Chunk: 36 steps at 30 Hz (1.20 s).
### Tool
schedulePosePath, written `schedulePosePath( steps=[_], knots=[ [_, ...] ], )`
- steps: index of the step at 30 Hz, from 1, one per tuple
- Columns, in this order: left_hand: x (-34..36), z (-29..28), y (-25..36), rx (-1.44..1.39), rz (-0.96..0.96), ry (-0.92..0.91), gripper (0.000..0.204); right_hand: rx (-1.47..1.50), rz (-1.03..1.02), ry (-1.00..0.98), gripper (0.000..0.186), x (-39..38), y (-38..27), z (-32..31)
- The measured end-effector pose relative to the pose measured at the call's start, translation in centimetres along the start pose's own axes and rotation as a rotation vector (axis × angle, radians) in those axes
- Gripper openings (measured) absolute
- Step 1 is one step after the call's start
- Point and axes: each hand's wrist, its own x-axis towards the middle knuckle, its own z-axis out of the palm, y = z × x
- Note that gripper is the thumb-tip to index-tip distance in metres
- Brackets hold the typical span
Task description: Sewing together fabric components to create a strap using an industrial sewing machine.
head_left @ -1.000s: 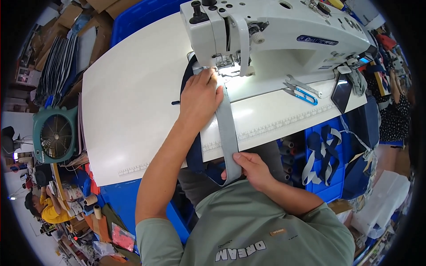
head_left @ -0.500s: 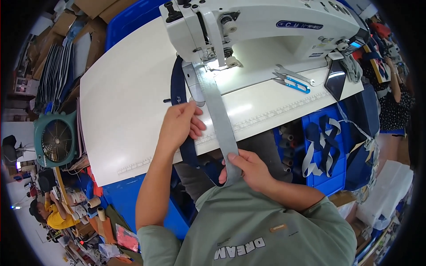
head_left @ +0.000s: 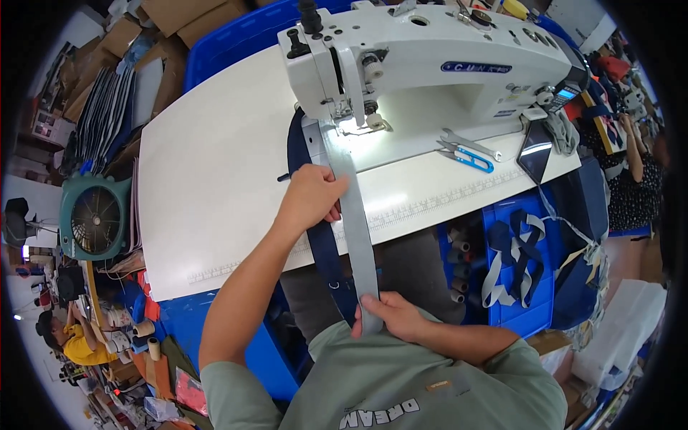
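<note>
Over there, the grey strap (head_left: 357, 236) runs from beneath the head of the sewing machine (head_left: 401, 46) across the front edge of the bench (head_left: 215, 179). The right hand (head_left: 390, 314) grips its lower stretch, thumb on top. The left hand (head_left: 312, 195) has its thumb at the strap's left edge, fingers curled; I can't tell whether they pinch. Uneven pulling could skew the strap; the navy band (head_left: 327, 258) alongside might snag on that edge.

The grey strap (head_left: 356, 240) partly hides the right hand (head_left: 394, 315), and the top edge crops the blue bin (head_left: 229, 37).
</note>
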Motion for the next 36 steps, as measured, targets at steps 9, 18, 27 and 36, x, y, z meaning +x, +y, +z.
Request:
schedulePosePath(
  steps=[9, 18, 27, 36],
  knots=[
    [1.3, -0.6, 1.2, 0.083, -0.005, -0.012, 0.031, 0.1, -0.099, -0.001, 0.041, 1.0, 0.1, -0.2],
    [2.2, -0.7, 1.4, 0.093, 0.019, 0.011, 0.033, -0.164, -0.157, 0.03, 0.032, 1.0, -1.1, 0.2],
    [2.3, -0.8, 1.5, 0.131, 0.031, 0.003, 0.041, -0.102, -0.192, -0.018, 0.036, 1.3, -1.1, 0.1],
    [2.4, -0.7, 1.6, 0.159, 0.031, -0.008, 0.042, 0.07, -0.15, 0.065, 0.048, 1.5, -1.2, 0.0]
  ],
)
